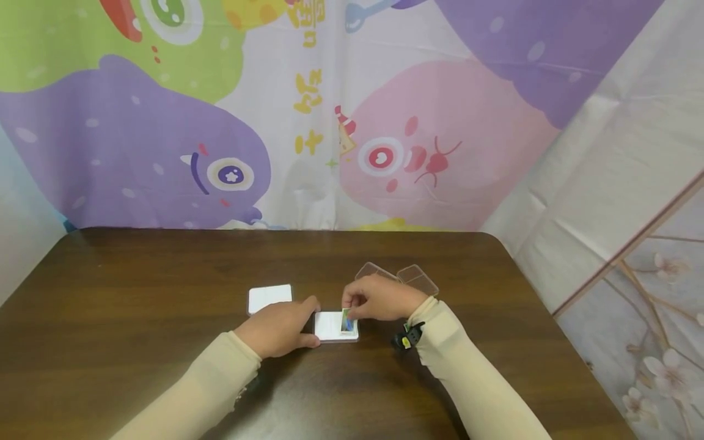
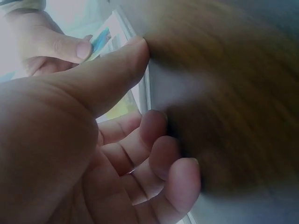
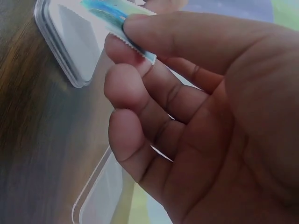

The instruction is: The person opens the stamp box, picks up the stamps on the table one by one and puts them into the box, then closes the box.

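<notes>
My right hand [image 1: 385,298] pinches a small postage stamp [image 1: 348,322] between thumb and forefinger. Its blue-green picture and toothed edges [image 3: 141,52] show in the right wrist view. The stamp overlaps the right end of a flat clear plastic case [image 1: 326,326] with a white inside. My left hand [image 1: 277,330] holds that case at its left end, thumb at the near corner and fingers at the far one. From the left wrist, the thumb [image 2: 133,56] lies along the case's rim [image 2: 149,88], and the case's inside is partly hidden by the hand.
A second flat case [image 1: 269,297], also white inside, lies behind my left hand. Two clear, shallow plastic pieces [image 1: 419,280] lie beyond my right hand, one partly covered by it. The brown wooden table [image 1: 137,287] reaches back to a cartoon-printed cloth [image 1: 308,195].
</notes>
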A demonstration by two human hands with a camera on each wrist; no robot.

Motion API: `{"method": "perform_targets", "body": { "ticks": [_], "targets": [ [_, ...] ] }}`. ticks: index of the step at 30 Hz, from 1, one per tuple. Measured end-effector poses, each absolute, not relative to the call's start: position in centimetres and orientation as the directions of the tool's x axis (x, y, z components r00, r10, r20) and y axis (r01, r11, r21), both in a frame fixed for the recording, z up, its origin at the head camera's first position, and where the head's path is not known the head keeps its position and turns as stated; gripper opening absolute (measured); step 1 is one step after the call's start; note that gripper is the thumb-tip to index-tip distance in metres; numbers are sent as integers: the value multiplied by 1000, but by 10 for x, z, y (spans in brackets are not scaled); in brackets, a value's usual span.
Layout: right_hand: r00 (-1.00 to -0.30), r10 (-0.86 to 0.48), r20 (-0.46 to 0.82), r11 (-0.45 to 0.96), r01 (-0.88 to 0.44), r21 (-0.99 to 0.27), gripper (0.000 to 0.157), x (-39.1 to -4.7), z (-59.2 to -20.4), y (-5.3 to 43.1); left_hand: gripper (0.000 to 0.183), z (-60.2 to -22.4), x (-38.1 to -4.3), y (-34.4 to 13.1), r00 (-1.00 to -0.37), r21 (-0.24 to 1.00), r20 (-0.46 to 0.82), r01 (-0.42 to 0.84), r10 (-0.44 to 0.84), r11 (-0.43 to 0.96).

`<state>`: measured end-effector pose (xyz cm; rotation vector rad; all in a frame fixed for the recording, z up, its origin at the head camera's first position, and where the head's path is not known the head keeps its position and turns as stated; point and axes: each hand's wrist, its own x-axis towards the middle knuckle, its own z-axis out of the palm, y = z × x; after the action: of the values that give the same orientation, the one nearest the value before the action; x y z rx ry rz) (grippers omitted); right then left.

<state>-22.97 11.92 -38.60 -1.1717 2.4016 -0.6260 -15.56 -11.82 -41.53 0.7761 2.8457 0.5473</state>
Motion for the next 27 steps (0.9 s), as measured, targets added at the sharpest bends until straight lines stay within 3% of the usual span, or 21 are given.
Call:
{"method": "perform_targets", "body": {
  "ticks": [27],
  "targets": [
    [-594,-770,-232,617,-602,-506,12,-221,-389,110,44,-414,-158,-115,-865,378,-64,440,497,814]
  ]
}}
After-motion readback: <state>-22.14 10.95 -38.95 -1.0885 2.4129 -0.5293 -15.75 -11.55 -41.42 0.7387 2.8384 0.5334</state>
